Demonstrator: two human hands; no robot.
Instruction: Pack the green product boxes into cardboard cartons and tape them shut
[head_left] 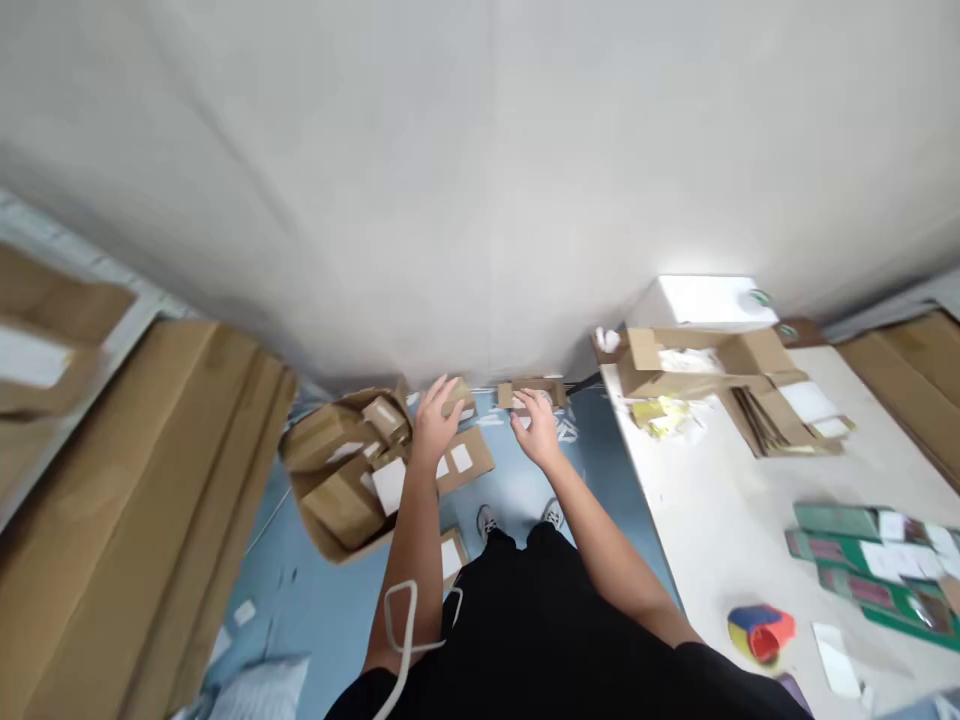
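Both arms reach forward over the blue floor. My left hand [436,418] has its fingers apart and holds nothing; it is nearest to a large open carton [315,510] filled with several smaller brown boxes. Beyond its fingers a small cardboard box [458,397] lies by the wall, partly hidden. My right hand [537,430] is also empty, thumb and fingers spread, in front of a small open cardboard box [557,388] on the floor. Under and between the hands lies a flat brown box with white labels [471,458].
To the right stands a white table [705,510] bearing an open carton [716,352], flattened cardboard [765,425], green packages [870,560] and a tape roll [765,638]. Big brown cartons [150,500] fill the left side. A grey wall [480,200] closes the front. A white cable [409,640] hangs near my left arm.
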